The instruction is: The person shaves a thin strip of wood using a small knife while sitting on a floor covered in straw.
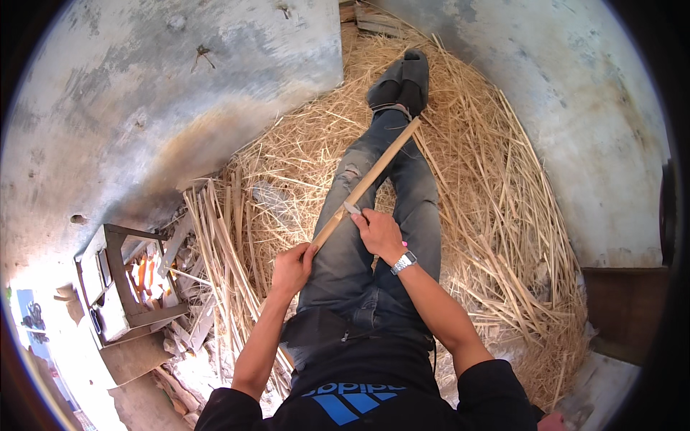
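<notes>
A long, flat, pale strip of bamboo (382,164) lies slantwise across my outstretched legs. Its far end reaches toward my ankles, and the near end is at my left hand (293,267), whose fingers are closed on it. My right hand (381,233) grips a small knife; its short blade (351,207) rests against the strip about midway along, over my thigh. The knife's handle is mostly hidden in my fist. A notch or cut shows on the strip just below the blade.
Straw-like shavings (481,187) cover the floor around my legs. A bundle of long split strips (228,248) leans at my left, near a worn wooden frame (154,316). Pale, stained walls (180,93) stand on both sides. Dark sandals (399,79) are on my crossed feet.
</notes>
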A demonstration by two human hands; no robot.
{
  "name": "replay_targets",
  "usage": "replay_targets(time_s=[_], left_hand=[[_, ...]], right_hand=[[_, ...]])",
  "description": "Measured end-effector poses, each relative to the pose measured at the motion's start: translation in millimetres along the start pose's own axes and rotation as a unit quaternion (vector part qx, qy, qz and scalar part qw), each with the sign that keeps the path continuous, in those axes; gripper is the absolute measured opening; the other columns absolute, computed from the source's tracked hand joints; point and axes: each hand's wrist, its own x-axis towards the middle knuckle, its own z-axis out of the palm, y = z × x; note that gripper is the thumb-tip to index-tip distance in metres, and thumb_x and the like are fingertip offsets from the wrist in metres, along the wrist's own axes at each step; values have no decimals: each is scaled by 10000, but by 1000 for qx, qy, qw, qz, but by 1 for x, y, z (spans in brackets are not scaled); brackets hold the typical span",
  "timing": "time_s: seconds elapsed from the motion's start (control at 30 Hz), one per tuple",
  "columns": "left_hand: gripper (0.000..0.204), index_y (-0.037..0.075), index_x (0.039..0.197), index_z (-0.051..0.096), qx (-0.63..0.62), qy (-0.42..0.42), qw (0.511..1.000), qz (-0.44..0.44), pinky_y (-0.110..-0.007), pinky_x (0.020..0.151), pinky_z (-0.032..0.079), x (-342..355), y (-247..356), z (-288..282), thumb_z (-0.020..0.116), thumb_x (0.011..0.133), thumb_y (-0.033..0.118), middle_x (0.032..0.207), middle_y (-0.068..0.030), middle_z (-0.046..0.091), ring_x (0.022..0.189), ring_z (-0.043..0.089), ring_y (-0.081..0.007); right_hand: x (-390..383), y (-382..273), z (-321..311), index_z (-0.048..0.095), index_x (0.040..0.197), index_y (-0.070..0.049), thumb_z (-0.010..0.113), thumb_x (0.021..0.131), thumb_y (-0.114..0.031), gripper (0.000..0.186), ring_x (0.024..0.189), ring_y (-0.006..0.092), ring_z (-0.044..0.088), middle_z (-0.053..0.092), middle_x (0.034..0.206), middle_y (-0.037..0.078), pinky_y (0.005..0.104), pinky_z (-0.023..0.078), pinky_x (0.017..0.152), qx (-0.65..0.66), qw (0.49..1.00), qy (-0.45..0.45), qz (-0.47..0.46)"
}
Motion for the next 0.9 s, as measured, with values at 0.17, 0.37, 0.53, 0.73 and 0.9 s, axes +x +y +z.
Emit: replay_targets(time_s=[0.17,0.37,0.53,0.73,0.9], left_hand=[[187,18,1030,794,27,24,998,43,-396,556,489,-29,-17,-18,724,1020,191,687,-165,681,549,639,-280],[164,8,972,793,56,47,996,46,-397,519,476,-87,-53,-66,738,1004,159,660,-157,668,509,622,-270],[161,-5,965,803,65,45,997,4,-365,494,464,-127,-90,-85,753,988,146,643,-147,666,494,623,-227],[205,-5,903,794,84,43,995,-17,-353,475,447,-159,-131,-107,725,1004,159,576,-119,624,466,598,-187],[216,-18,910,794,75,63,994,-38,-346,491,463,-159,-135,-100,743,1000,172,598,-114,640,490,616,-190]], right_hand=[[8,13,1,656,830,-11,573,1057,-434,487,804,506,655,681,791,258,585,494,720,25,999,25,7],[26,24,-14,656,835,0,578,1057,-428,489,839,496,655,690,836,260,573,484,737,56,996,27,66],[30,22,-6,671,849,-2,578,1059,-466,517,837,502,656,687,815,273,566,483,734,38,998,33,31],[78,93,-48,648,827,26,536,1106,-456,569,638,396,580,586,644,183,494,442,637,80,953,289,42],[81,96,-92,650,795,-32,530,1117,-470,557,621,212,579,561,616,38,400,449,622,193,936,271,114]])
